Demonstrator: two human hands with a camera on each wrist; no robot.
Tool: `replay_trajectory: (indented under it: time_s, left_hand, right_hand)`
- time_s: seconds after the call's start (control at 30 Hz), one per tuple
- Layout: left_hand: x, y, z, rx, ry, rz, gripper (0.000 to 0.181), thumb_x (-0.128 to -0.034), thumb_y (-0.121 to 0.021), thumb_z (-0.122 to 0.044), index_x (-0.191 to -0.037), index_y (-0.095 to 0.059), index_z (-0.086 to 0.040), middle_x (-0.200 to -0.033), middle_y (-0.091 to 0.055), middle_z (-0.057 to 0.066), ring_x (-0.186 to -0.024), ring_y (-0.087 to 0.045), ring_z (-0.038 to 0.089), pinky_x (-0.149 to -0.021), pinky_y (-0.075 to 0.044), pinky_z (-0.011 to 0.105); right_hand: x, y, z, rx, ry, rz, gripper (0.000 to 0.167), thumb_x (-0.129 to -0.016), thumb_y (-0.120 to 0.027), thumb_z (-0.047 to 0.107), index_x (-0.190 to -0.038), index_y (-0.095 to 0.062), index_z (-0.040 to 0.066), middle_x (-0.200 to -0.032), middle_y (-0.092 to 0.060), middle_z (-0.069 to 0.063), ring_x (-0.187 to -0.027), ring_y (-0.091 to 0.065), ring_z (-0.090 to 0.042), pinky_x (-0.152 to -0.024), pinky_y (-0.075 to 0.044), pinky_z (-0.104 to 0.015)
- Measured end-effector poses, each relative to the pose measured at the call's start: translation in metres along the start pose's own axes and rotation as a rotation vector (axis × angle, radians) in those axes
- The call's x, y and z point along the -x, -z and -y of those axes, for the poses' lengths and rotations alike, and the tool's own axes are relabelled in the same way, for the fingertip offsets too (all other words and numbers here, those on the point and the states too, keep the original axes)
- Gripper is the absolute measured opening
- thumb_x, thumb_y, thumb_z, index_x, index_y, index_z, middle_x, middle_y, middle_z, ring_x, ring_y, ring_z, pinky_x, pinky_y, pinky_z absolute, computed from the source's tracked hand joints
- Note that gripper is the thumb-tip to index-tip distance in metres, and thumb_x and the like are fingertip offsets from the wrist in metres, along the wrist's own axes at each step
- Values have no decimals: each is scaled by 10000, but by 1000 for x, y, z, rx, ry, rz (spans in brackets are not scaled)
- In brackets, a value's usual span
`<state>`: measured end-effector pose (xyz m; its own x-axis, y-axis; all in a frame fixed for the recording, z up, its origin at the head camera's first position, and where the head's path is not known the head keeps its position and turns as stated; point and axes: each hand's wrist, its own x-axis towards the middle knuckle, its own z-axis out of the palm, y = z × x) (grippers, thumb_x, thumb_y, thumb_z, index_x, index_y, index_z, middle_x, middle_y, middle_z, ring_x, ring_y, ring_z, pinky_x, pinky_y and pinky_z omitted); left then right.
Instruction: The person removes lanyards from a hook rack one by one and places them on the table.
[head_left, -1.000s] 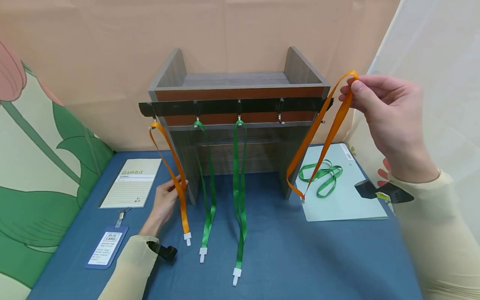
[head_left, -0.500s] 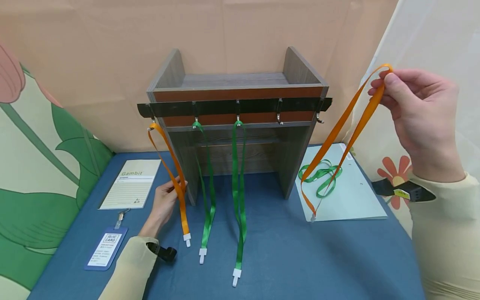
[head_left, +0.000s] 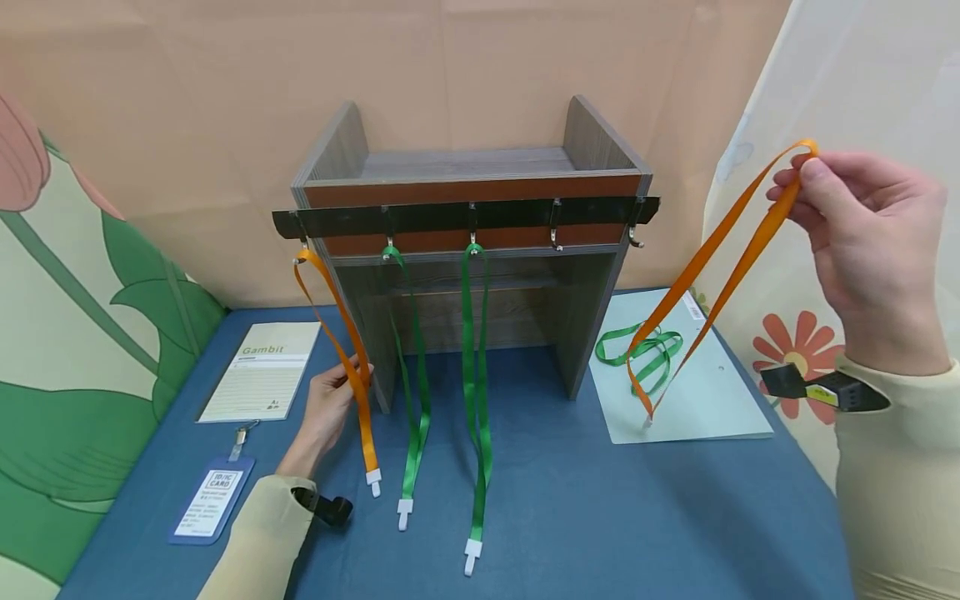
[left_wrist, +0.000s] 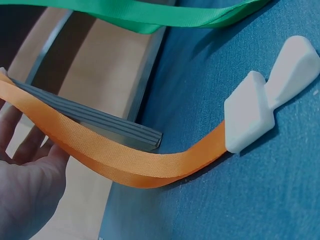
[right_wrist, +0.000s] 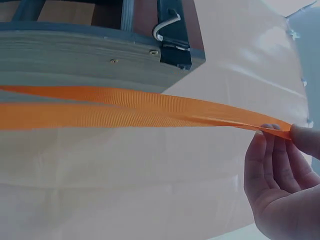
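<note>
In the head view my right hand [head_left: 873, 242], raised at the right, pinches an orange lanyard [head_left: 693, 275] by its top loop between thumb and fingers. The strap hangs slanting down-left over the pale green folder. My left hand [head_left: 326, 412] is low beside the left side panel [head_left: 367, 333] of the grey shelf, its fingers partly behind another orange lanyard [head_left: 358, 358], which hangs from the leftmost hook. In the left wrist view this strap [left_wrist: 125, 165] crosses in front of the fingers; whether they grip the panel or strap is hidden.
Two green lanyards [head_left: 417, 392] hang from the middle hooks of a black rail [head_left: 517, 211]; its two right hooks [head_left: 556, 237] are bare. A loose green lanyard [head_left: 660, 350] lies on the folder [head_left: 705, 408]. A notepad [head_left: 262, 367] and blue ID card holder [head_left: 213, 500] lie left.
My right hand has carried the orange lanyard rightward, away from the shelf, with a slight dip lately. The rightmost hook has come into view. My left hand has stayed beside the shelf panel.
</note>
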<state>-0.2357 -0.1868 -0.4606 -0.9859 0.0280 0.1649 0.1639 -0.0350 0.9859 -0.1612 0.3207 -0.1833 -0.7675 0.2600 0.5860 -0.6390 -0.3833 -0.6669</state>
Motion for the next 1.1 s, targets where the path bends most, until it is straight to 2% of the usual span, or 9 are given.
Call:
replay_trajectory:
  time_s: [0.13, 0.27, 0.43, 0.53, 0.67, 0.87, 0.93, 1.1]
  left_hand:
    - [-1, 0, 0, 2, -1, -1, 443, -945, -618, -189, -1207, -562, 163, -1127, -631, -12, -874, -562, 182, -744, -496, 249]
    - [-1, 0, 0, 7, -3, 1, 430, -944, -620, -189, -1202, -574, 152, -1150, -626, 20, -871, -562, 180, -745, -496, 249]
    - [-2, 0, 1, 19, -13, -4, 384, -944, -617, -169, -1186, -603, 129, -1145, -617, 116, -852, -566, 178, -732, -500, 250]
    - [-2, -1, 1, 15, -16, -7, 388, -945, -616, -165, -1181, -596, 143, -1116, -620, 130, -842, -567, 175, -732, -500, 249]
    - [-1, -1, 1, 14, -10, -10, 382, -944, -618, -166, -1176, -603, 137, -1120, -623, 121, -838, -566, 176, -729, -499, 250]
    - [-1, -1, 2, 36, 1, -2, 409, -942, -620, -165, -1162, -581, 178, -1136, -627, 58, -830, -557, 182, -715, -493, 252]
    - [-1, -1, 2, 35, 1, -1, 422, -943, -620, -169, -1167, -572, 185, -1100, -638, 42, -825, -556, 179, -714, -492, 252]
    - [-2, -2, 1, 41, -4, -8, 419, -942, -620, -159, -1180, -566, 183, -1045, -646, 71, -812, -560, 170, -706, -493, 248]
  right_hand:
    - [6, 7, 3, 84, 18, -9, 299, -826, -635, -148, -1061, -525, -295, -927, -617, -326, -790, -632, -363, -794, -515, -383]
    - [14, 16, 4, 169, 31, -21, 327, -819, -664, -118, -1070, -534, -282, -945, -631, -301, -809, -636, -340, -789, -520, -348]
    - [22, 24, 2, 153, 32, -23, 274, -821, -631, -161, -1041, -537, -293, -905, -640, -295, -783, -638, -346, -761, -531, -350]
    - [25, 28, 0, 139, 26, -11, 251, -825, -605, -187, -1039, -534, -297, -890, -641, -299, -766, -639, -352, -749, -535, -357]
    - [30, 34, -5, 175, 11, 2, 265, -822, -608, -188, -1052, -532, -295, -889, -648, -293, -762, -652, -340, -744, -534, -352]
    - [37, 45, -12, 336, 3, -27, 302, -818, -672, -112, -1049, -559, -270, -881, -670, -247, -745, -673, -285, -730, -534, -306]
    - [38, 49, -13, 356, 1, -29, 305, -817, -678, -105, -1048, -562, -268, -877, -672, -238, -742, -672, -280, -730, -533, -299]
    - [39, 64, -18, 458, 12, -57, 286, -813, -692, -92, -1037, -595, -241, -853, -686, -189, -723, -673, -233, -717, -527, -246]
